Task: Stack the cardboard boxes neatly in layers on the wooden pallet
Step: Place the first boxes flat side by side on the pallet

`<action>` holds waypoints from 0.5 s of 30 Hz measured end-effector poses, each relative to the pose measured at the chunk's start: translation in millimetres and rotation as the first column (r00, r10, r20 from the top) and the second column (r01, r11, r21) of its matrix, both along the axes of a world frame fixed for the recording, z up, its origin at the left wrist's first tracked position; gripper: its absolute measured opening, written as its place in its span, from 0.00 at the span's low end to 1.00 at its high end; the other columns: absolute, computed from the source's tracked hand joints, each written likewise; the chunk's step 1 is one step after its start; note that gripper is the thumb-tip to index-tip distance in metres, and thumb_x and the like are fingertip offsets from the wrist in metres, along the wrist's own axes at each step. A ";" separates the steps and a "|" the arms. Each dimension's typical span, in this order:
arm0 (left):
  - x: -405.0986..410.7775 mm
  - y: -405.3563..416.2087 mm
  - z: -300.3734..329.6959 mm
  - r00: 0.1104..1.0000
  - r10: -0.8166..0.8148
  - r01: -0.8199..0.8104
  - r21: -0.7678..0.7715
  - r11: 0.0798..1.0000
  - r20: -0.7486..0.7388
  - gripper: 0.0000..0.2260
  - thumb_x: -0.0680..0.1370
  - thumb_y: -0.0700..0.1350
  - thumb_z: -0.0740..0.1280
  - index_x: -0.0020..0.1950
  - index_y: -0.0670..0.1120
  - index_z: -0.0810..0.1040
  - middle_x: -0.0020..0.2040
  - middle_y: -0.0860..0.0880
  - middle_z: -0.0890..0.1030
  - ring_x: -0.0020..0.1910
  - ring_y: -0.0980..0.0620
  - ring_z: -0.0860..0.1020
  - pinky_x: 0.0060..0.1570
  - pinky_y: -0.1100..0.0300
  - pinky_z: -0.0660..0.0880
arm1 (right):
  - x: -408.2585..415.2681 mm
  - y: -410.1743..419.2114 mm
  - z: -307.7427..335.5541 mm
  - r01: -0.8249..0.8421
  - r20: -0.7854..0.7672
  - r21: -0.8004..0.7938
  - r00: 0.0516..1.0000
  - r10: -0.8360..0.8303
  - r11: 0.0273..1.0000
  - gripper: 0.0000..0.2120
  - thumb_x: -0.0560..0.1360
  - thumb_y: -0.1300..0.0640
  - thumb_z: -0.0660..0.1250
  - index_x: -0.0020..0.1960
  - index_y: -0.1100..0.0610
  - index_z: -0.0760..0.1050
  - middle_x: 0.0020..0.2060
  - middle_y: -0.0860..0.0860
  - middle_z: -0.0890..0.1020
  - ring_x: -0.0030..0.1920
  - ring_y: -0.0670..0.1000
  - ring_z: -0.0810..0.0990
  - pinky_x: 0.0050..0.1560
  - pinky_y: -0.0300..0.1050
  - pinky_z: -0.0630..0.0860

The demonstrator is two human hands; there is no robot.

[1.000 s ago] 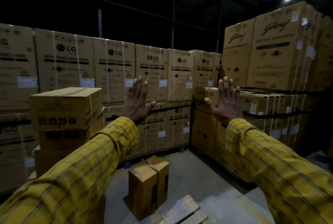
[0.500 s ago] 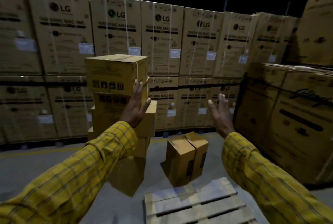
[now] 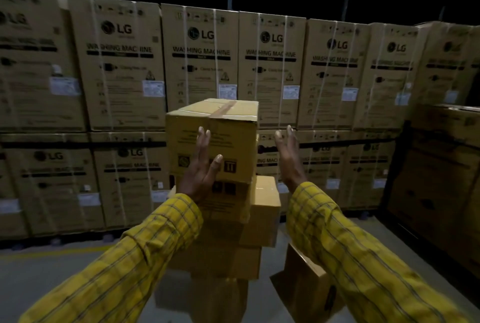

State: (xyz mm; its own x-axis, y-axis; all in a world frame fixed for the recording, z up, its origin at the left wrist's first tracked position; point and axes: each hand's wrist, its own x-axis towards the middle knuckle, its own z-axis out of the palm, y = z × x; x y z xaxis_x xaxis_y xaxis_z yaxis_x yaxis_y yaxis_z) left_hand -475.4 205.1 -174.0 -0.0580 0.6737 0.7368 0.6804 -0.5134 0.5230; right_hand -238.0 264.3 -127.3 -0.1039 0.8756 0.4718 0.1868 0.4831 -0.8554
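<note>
A crooked stack of yellow-brown cardboard boxes stands straight ahead. Its taped top box [image 3: 228,125] sits at chest height on a second box [image 3: 262,208] and lower ones [image 3: 220,260]. My left hand [image 3: 201,166] is raised in front of the top box's near face with straight fingers; whether it touches the box I cannot tell. My right hand [image 3: 289,156] is held up flat just right of that box, apart from it. Neither hand holds anything. Another small box [image 3: 304,281] stands on the floor at lower right, partly behind my right sleeve. The wooden pallet is out of view.
A two-tier wall of large LG washing machine cartons [image 3: 200,62] runs across the back. More big cartons [image 3: 441,172] close off the right side. Grey concrete floor [image 3: 65,265] with a yellow line lies to the left of the stack.
My view has swung left and closer, so the box stack moved from the left to the centre. Both hands now reach at the top box. The pallet has dropped out of view.
</note>
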 end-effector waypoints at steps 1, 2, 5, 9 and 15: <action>-16.8 7.4 1.2 1.000 0.016 -0.016 0.002 1.000 -0.002 0.32 0.84 0.61 0.53 0.85 0.54 0.45 0.84 0.59 0.41 0.83 0.56 0.44 0.80 0.47 0.53 | -15.0 9.3 5.2 -0.009 -0.011 -0.005 1.000 0.009 1.000 0.39 0.80 0.29 0.52 0.84 0.45 0.47 0.84 0.48 0.47 0.83 0.50 0.45 0.82 0.61 0.45; -32.4 15.1 2.3 0.999 0.033 -0.033 0.002 0.999 -0.003 0.32 0.85 0.60 0.54 0.85 0.55 0.45 0.84 0.60 0.40 0.83 0.55 0.44 0.80 0.43 0.54 | -27.9 17.9 10.2 -0.017 -0.022 -0.008 1.000 0.017 1.000 0.37 0.82 0.31 0.53 0.84 0.46 0.48 0.84 0.48 0.48 0.83 0.50 0.45 0.82 0.60 0.45; -74.0 40.1 5.2 0.994 0.104 -0.105 0.011 0.994 0.032 0.32 0.84 0.62 0.53 0.85 0.56 0.44 0.84 0.61 0.39 0.83 0.55 0.41 0.80 0.39 0.52 | -58.0 42.6 23.0 -0.032 -0.044 -0.022 0.999 0.031 0.999 0.36 0.83 0.32 0.52 0.85 0.47 0.48 0.84 0.48 0.48 0.83 0.50 0.47 0.82 0.60 0.46; -111.9 73.3 16.4 0.961 0.232 -0.235 0.004 0.972 0.154 0.33 0.83 0.62 0.53 0.85 0.53 0.47 0.85 0.56 0.41 0.82 0.58 0.39 0.79 0.53 0.45 | -84.8 78.8 36.6 -0.019 -0.041 -0.036 0.999 0.017 0.999 0.39 0.80 0.29 0.50 0.85 0.49 0.50 0.84 0.48 0.51 0.83 0.49 0.48 0.82 0.57 0.44; -145.8 124.4 45.3 0.883 0.317 -0.281 -0.152 0.948 0.345 0.36 0.81 0.67 0.52 0.84 0.50 0.55 0.85 0.47 0.53 0.83 0.46 0.54 0.80 0.48 0.51 | -94.3 194.6 27.2 -0.179 -0.215 -0.220 0.968 0.131 0.959 0.50 0.66 0.16 0.58 0.81 0.41 0.61 0.81 0.48 0.64 0.80 0.55 0.62 0.79 0.64 0.60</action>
State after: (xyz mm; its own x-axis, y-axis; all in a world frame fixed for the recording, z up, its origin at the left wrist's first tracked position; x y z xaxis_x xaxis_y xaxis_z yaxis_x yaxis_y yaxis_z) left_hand -621.2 329.6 -128.7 -0.5169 0.6474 0.5601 0.5490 -0.2513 0.7971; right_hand -332.4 458.9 -100.1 -0.1737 0.9445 0.2787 -0.0569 0.2729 -0.9604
